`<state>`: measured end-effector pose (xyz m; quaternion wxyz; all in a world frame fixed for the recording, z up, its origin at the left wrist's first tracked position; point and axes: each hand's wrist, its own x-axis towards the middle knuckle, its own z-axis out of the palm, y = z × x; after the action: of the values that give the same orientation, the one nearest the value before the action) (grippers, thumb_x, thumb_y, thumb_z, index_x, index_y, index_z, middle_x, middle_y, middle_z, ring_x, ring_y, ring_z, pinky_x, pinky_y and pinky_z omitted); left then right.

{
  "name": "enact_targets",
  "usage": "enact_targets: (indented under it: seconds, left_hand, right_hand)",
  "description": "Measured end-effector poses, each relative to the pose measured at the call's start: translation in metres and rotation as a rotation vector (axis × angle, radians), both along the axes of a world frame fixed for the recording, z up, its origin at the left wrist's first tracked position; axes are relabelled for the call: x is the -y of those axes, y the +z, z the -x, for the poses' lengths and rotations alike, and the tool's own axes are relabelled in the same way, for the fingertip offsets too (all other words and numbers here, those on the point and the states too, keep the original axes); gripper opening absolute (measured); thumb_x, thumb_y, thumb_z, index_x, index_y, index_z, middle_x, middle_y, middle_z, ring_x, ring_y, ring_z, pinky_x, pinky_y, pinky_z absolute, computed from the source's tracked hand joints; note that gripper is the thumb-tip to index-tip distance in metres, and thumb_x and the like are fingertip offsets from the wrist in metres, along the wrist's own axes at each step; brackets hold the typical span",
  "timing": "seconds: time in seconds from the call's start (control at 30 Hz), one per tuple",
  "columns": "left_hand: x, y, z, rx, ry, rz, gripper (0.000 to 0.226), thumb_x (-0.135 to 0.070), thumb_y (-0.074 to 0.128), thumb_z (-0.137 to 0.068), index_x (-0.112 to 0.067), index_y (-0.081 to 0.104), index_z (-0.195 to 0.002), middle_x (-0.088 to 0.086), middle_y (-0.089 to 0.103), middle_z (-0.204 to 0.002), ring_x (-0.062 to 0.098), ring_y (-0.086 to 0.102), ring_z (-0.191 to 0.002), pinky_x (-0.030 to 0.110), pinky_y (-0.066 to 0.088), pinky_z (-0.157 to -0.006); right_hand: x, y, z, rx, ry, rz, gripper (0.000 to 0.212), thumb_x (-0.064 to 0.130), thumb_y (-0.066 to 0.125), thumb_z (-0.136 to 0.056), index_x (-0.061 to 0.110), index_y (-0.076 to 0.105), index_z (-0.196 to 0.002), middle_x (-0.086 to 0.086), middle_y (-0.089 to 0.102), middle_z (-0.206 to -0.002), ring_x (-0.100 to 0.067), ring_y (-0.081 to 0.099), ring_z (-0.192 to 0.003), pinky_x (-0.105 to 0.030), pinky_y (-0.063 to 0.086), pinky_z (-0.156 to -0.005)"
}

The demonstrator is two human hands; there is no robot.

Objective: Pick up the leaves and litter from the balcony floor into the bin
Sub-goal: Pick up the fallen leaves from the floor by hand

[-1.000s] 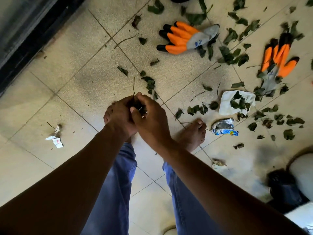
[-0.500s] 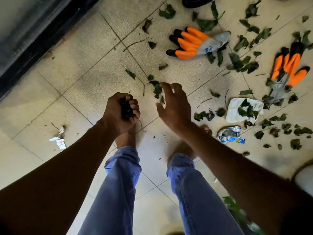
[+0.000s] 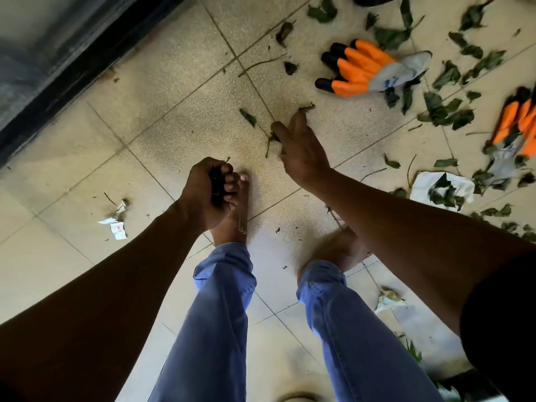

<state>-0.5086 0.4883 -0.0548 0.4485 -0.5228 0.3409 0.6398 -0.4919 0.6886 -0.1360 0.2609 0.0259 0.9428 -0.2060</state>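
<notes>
The left hand is clenched round a dark wad of gathered leaves, held above the bare left foot; it seems to serve as the store, so that the other hand stays free to pick; the right hand reaches forward to the floor tiles with its fingers fairly straight, the fingertips at a small leaf and stem; whether they already pinch it cannot be told, since the hand hides the contact.

Most of the loose leaves lie beyond and to the right of the right hand, strewn around an orange work glove just ahead of it and a second orange glove at the far right edge; a white crumpled wrapper with leaves on it lies right of the right forearm; torn paper scraps lie to the left of the left hand, well apart from it; one lone leaf sits just left of the right fingertips.

No bin can be identified with confidence; by this judgement the collecting is at an early stage, with most litter not yet lifted.
</notes>
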Motion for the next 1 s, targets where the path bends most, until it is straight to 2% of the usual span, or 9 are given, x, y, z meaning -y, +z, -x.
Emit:
enact_targets:
  seconds: [0.23,0.37,0.47,0.57,0.67,0.77,0.83,0.9,1.0]
  left_hand:
    - [-0.003,0.003,-0.005,0.011,0.016,-0.026,0.030,-0.019,0.035,-0.092,-0.021,0.044,-0.063,-0.004,0.040,-0.062,0.008,0.032,-0.048,0.019,0.019,-0.046]
    - [-0.002,0.002,-0.008,0.003,0.043,-0.049,0.030,-0.020,0.033,-0.093,-0.020,0.045,-0.065,-0.004,0.041,-0.063,0.008,0.033,-0.050,0.019,0.021,-0.047]
    - [-0.001,0.001,-0.008,0.002,0.059,-0.052,0.029,-0.021,0.034,-0.094,-0.020,0.046,-0.068,-0.003,0.043,-0.066,0.008,0.036,-0.051,0.019,0.026,-0.047]
    - [-0.005,0.001,-0.007,-0.017,0.092,-0.024,0.025,-0.021,0.039,-0.094,-0.019,0.050,-0.072,-0.002,0.047,-0.070,0.009,0.043,-0.053,0.019,0.030,-0.049]
    - [-0.012,-0.001,-0.004,-0.038,0.110,0.008,0.021,-0.024,0.044,-0.095,-0.016,0.057,-0.080,0.002,0.057,-0.075,0.014,0.055,-0.059,0.023,0.043,-0.055]
    - [-0.021,0.003,-0.001,-0.035,0.137,-0.030,0.025,-0.026,0.044,-0.097,-0.015,0.053,-0.075,0.004,0.054,-0.072,0.018,0.061,-0.066,0.024,0.052,-0.064]
    - [-0.029,0.009,0.000,-0.053,0.094,-0.019,0.029,-0.028,0.044,-0.096,-0.017,0.051,-0.071,0.002,0.046,-0.071,0.017,0.055,-0.065,0.027,0.047,-0.067]
    - [-0.030,0.012,0.001,-0.033,0.012,0.023,0.030,-0.034,0.042,-0.095,-0.018,0.052,-0.072,0.003,0.051,-0.069,0.019,0.057,-0.066,0.027,0.046,-0.068]
    - [-0.020,0.009,0.002,0.020,-0.028,0.083,0.032,-0.034,0.037,-0.096,-0.015,0.053,-0.074,0.008,0.056,-0.067,0.022,0.062,-0.063,0.024,0.050,-0.065]
  right_hand:
    - [0.001,-0.005,0.003,-0.069,0.038,0.044,0.036,-0.006,0.076,-0.077,0.008,0.063,-0.107,-0.015,0.055,-0.111,-0.032,0.064,-0.086,-0.036,0.054,-0.070]
    - [0.007,-0.004,0.006,-0.006,-0.267,0.188,0.014,0.000,0.073,-0.082,0.008,0.074,-0.094,-0.010,0.069,-0.096,-0.026,0.069,-0.086,-0.038,0.058,-0.074]
    - [0.017,0.028,0.008,0.105,-0.614,0.489,0.008,0.000,0.076,-0.083,0.005,0.077,-0.090,-0.007,0.074,-0.080,-0.019,0.074,-0.070,-0.044,0.063,-0.063]
    - [0.037,0.079,0.005,0.119,-0.721,0.745,0.010,0.003,0.079,-0.079,0.010,0.079,-0.087,-0.004,0.075,-0.074,-0.019,0.075,-0.066,-0.044,0.063,-0.062]
    - [0.060,0.111,-0.007,0.088,-0.682,0.759,0.013,0.006,0.079,-0.075,0.016,0.080,-0.085,0.004,0.077,-0.078,-0.014,0.074,-0.073,-0.043,0.062,-0.071]
    - [0.072,0.116,-0.021,-0.070,-0.446,0.447,0.010,0.017,0.073,-0.078,0.022,0.078,-0.085,0.008,0.076,-0.081,-0.017,0.070,-0.078,-0.037,0.055,-0.064]
    - [0.076,0.114,-0.022,-0.189,-0.265,0.232,0.013,0.018,0.061,-0.082,0.021,0.073,-0.078,0.006,0.070,-0.074,-0.022,0.059,-0.076,-0.028,0.036,-0.052]
    - [0.084,0.113,-0.017,-0.231,-0.188,0.191,0.018,0.017,0.050,-0.078,0.020,0.067,-0.070,0.005,0.064,-0.067,-0.019,0.050,-0.070,-0.022,0.023,-0.053]
    - [0.095,0.119,-0.006,-0.064,0.028,0.200,0.011,0.010,0.059,-0.078,0.012,0.070,-0.081,-0.005,0.069,-0.076,-0.029,0.063,-0.077,-0.028,0.042,-0.065]
